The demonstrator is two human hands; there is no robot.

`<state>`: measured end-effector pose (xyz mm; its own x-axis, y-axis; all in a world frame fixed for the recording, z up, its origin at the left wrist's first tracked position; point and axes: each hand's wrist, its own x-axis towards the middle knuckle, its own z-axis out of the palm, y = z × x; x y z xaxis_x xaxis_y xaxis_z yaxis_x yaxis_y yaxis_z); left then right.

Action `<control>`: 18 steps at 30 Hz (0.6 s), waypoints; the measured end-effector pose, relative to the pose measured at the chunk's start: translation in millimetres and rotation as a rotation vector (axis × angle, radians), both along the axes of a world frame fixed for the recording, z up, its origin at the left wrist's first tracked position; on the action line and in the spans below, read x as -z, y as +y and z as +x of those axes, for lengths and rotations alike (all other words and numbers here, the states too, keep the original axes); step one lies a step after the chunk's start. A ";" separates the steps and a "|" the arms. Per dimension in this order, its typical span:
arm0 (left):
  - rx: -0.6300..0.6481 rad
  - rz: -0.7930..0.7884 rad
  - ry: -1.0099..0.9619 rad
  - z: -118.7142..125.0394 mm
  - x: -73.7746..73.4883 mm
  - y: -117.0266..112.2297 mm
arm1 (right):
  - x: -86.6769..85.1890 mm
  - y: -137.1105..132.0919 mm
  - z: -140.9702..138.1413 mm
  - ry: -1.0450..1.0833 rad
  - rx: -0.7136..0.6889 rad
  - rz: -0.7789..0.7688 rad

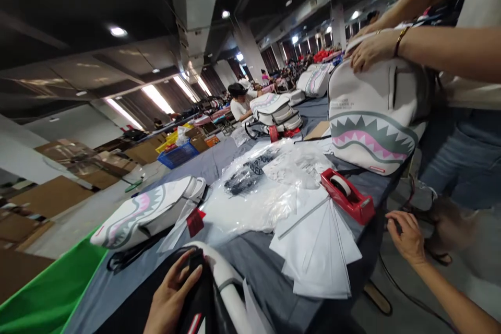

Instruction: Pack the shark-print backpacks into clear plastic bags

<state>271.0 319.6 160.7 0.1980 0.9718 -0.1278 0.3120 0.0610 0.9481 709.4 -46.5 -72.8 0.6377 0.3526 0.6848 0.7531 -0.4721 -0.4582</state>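
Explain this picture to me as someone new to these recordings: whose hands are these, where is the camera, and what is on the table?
There is no machine here. The single picture comes from a camera worn on a person's head, looking forward and down. At the bottom, that person's left hand rests on a black and white backpack; the right hand reaches down past the table edge, its hold unclear. The bare arms at upper right belong to a co-worker, whose hand presses on a white backpack with a shark mouth. On the grey table lie another shark backpack, clear plastic bags, a fan of white sheets and a red tape dispenser.
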 end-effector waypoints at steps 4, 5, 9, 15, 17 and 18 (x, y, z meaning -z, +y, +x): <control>0.003 -0.030 -0.039 10.3 -4.0 -10.9 | 11.9 -10.6 -57.3 -0.175 -0.256 -0.240; 0.001 -0.033 -0.050 11.6 -4.7 -12.3 | 11.6 -10.5 -67.0 -0.221 -0.342 -0.316; -0.008 -0.033 -0.086 11.7 -5.6 -14.3 | 9.0 -25.0 -86.0 -0.255 -0.512 -0.414; -0.006 -0.011 -0.113 6.2 1.4 -10.0 | 10.0 -70.9 -94.9 -0.296 -0.512 -0.320; -0.007 -0.008 -0.108 4.3 3.6 -8.5 | 6.4 -71.1 -96.7 -0.259 -0.515 -0.362; -0.004 -0.008 -0.105 3.5 4.3 -7.9 | 3.1 -66.8 -96.0 -0.205 -0.501 -0.422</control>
